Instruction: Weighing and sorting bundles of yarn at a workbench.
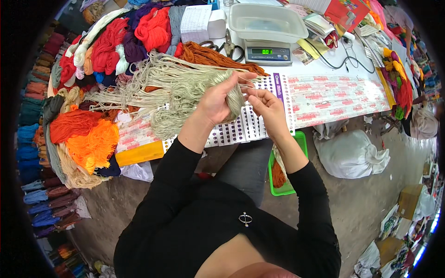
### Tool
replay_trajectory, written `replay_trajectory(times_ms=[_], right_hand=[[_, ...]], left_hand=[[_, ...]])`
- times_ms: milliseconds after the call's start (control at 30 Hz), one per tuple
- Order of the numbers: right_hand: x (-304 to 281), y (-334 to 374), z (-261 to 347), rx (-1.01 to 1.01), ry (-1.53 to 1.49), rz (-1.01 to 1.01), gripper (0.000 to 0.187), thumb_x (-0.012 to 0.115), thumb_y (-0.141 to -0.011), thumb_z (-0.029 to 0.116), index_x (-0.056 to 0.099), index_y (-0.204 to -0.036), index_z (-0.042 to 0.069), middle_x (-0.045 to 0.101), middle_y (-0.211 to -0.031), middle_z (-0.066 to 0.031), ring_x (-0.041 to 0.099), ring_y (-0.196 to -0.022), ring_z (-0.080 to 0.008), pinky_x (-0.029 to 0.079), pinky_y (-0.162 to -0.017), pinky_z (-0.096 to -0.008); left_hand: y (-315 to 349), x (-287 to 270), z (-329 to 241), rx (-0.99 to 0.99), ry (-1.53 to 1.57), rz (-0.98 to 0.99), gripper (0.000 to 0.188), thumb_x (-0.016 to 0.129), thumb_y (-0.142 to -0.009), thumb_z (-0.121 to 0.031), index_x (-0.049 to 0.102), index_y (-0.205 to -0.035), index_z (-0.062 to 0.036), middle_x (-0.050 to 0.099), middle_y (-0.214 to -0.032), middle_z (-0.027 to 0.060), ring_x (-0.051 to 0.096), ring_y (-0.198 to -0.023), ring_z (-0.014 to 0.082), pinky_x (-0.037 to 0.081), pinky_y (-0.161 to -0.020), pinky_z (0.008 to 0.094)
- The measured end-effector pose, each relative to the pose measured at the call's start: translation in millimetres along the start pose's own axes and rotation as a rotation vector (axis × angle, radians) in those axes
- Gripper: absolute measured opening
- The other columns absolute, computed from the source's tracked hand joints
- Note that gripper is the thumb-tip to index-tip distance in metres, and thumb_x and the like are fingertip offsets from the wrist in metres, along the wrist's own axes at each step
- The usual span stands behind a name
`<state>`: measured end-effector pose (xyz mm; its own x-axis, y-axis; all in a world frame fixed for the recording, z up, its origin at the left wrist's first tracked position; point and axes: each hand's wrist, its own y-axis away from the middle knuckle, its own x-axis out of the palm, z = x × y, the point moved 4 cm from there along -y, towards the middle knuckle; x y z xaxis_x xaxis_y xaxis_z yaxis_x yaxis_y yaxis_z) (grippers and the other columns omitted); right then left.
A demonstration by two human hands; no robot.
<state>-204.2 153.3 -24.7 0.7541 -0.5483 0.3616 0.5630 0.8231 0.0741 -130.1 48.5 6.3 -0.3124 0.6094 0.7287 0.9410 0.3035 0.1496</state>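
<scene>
My left hand (214, 103) is closed around the upper end of a pale green skein of thread (178, 111), whose loose loops spread left over the table. Close to its right, my right hand (270, 109) pinches a fine strand drawn out from the skein; the strand itself is thin and hard to follow. Below both hands lies a white card with rows of dark holes (252, 127) and a purple strip. More cream-coloured skeins (134, 78) stretch out behind the pale green one.
Behind the hands stand a digital scale (269, 62) bearing a clear plastic tub (266, 23) and black-handled scissors (230, 46). Red yarn (109, 48) and orange yarn (95, 143) pile up at left. A green basket (303, 141) sits below the table edge, near a white sack (352, 155).
</scene>
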Motion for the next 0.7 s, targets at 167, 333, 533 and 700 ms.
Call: replay_trajectory(times_ms=[167,333,533,700], right_hand=[[-1,0,-5,-0.045,0.165,-0.008,0.018,0.063,-0.083,0.015,0.061,-0.09,-0.001,0.058,-0.077,0.0038,0.043,-0.063,-0.0001,0.034,-0.055,-0.0154],[-3,2,-2,-0.018,0.133,-0.008,0.015,0.06,-0.085,0.014,0.059,-0.09,0.0,0.058,-0.075,0.0027,0.044,-0.063,-0.001,0.036,-0.057,-0.016],[-2,4,1,-0.004,-0.088,0.028,0.014,0.057,-0.086,0.014,0.057,-0.089,0.0,0.058,-0.075,-0.0015,0.047,-0.063,-0.0046,0.039,-0.059,-0.0193],[-7,15,13,-0.218,0.577,0.116,0.012,0.06,-0.083,0.013,0.06,-0.086,0.001,0.057,-0.076,0.0018,0.051,-0.068,-0.0087,0.041,-0.062,-0.0213]], left_hand=[[2,5,3,-0.019,0.013,0.087,0.042,0.032,-0.096,-0.03,0.05,-0.114,0.0036,0.053,-0.094,0.0081,0.055,-0.089,0.0149,0.047,-0.081,0.0291],[3,1,2,-0.013,0.009,0.05,0.042,0.033,-0.096,-0.031,0.049,-0.115,0.0029,0.053,-0.094,0.0076,0.054,-0.09,0.0151,0.046,-0.081,0.0283],[5,-3,0,-0.012,-0.049,-0.027,0.041,0.033,-0.096,-0.032,0.052,-0.114,-0.0008,0.052,-0.09,0.0042,0.053,-0.081,0.0098,0.047,-0.076,0.0251],[10,-11,-9,-0.04,-0.319,-0.063,0.045,0.033,-0.095,-0.04,0.059,-0.096,-0.0028,0.046,-0.066,-0.0009,0.04,-0.053,0.0033,0.035,-0.051,0.0184]])
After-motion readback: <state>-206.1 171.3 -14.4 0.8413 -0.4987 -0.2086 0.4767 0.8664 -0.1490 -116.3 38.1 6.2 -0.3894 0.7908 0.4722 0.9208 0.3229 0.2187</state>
